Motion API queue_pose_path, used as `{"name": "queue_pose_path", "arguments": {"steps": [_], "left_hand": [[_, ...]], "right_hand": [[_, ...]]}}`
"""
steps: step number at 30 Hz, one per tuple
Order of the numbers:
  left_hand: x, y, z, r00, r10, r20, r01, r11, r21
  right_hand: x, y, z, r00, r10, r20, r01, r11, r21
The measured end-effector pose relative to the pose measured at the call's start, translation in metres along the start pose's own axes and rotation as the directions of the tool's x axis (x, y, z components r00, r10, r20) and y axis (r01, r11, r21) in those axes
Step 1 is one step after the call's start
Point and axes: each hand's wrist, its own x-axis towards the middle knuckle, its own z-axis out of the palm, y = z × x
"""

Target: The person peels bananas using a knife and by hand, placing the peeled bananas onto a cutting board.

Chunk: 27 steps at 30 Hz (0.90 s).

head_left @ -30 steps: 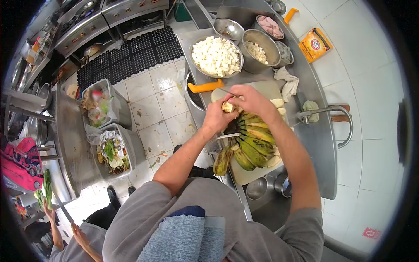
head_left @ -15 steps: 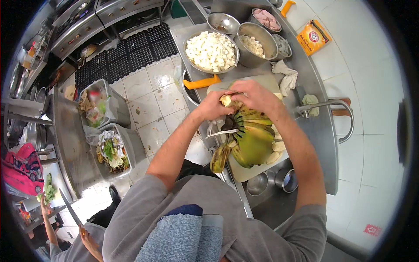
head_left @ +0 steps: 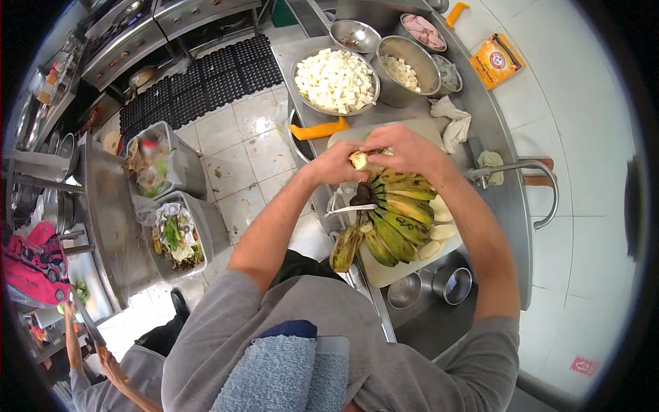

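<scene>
A partly peeled plantain (head_left: pixel 359 161) is gripped between my two hands above the cutting board (head_left: pixel 384 275). My left hand (head_left: pixel 335 163) wraps around it from the left, with pale flesh showing at the fingers. Curled over its top, my right hand (head_left: pixel 405 147) pinches it, and its fingertips are partly hidden. Just below lies a bunch of green-yellow plantains (head_left: pixel 398 226) with a dark stem and a white tie (head_left: pixel 351 210). Several peeled plantains (head_left: pixel 434 248) rest along the board's right side. An orange-handled knife (head_left: pixel 319 129) sits beyond the board, its blade mostly out of sight.
A bowl of white cubes (head_left: pixel 334 81) and a pot of pieces (head_left: pixel 405 72) stand behind the board. A faucet (head_left: pixel 546 178) rises at right; metal pans (head_left: pixel 452 283) sit in the sink. Waste bins (head_left: pixel 180 237) are at left. At lower left, a co-worker's hand holds a knife (head_left: pixel 88 323).
My hands have shifted slightly around the plantain, and more pale flesh shows between them. At lower left, the co-worker's hands and knife have moved down and left.
</scene>
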Motion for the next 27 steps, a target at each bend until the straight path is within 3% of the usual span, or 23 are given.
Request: {"name": "queue_pose_path", "arguments": {"steps": [4,7,13,16,22,25,27], "left_hand": [[0.0,0.001,0.001,1.0,-0.021,-0.01,0.021,1.0,-0.009],[0.001,-0.002,0.0,1.0,-0.006,0.026,0.006,1.0,-0.007],[0.004,-0.008,0.002,0.999,0.043,-0.007,-0.044,0.994,-0.097],[0.004,-0.008,0.002,0.999,0.048,-0.017,-0.049,0.995,-0.089],[0.006,-0.014,0.0,0.996,0.094,0.002,-0.094,0.989,0.113],[-0.001,-0.011,0.002,0.998,-0.022,-0.058,0.021,1.0,-0.017],[0.002,-0.013,-0.001,0.998,-0.051,0.021,0.053,0.996,-0.067]], "right_hand": [[0.003,-0.002,0.0,1.0,-0.005,0.004,0.005,1.0,-0.025],[0.006,-0.016,-0.001,0.999,0.005,0.038,0.0,0.99,-0.144],[0.002,0.001,0.016,0.993,-0.081,-0.081,0.064,0.978,-0.199],[-0.001,0.004,0.018,0.997,-0.039,-0.062,0.028,0.984,-0.174],[-0.002,0.002,0.021,0.986,0.001,-0.167,-0.013,0.997,-0.071],[-0.002,-0.002,0.018,0.987,0.044,-0.153,-0.059,0.994,-0.091],[0.001,-0.008,0.012,0.99,0.086,-0.115,-0.093,0.994,-0.064]]}}
